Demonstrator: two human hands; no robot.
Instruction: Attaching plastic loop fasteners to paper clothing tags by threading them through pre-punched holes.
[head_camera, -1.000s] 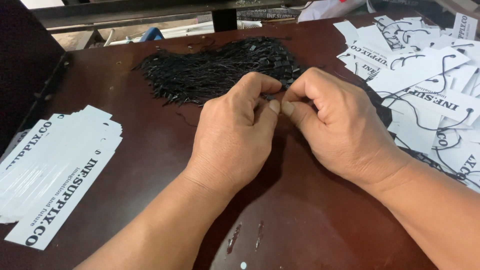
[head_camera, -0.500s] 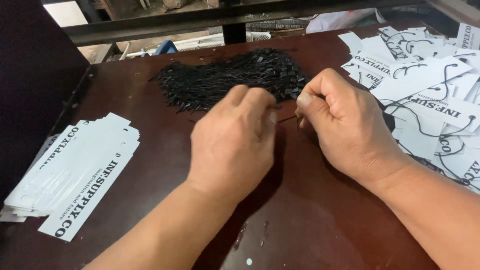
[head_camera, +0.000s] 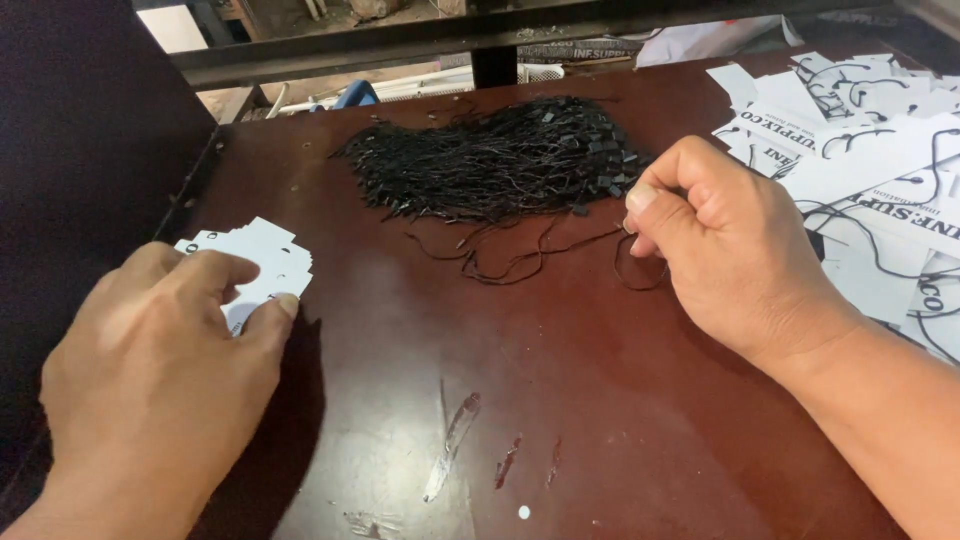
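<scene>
Head view | left hand (head_camera: 150, 370) spread on white tag stack (head_camera: 262, 262) | right hand (head_camera: 725, 250) pinching black cord (head_camera: 640, 280) beside cord pile (head_camera: 500, 160)

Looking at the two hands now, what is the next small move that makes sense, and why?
Probably the left hand should lift the top card off the stack of white tags and carry it toward the right hand. The left fingertips already rest on that stack, while the right hand pinches a black string trailing from the pile of black strings, with no tag on it.

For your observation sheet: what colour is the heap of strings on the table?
Black, on the heap of strings; the head view shows it.
</scene>
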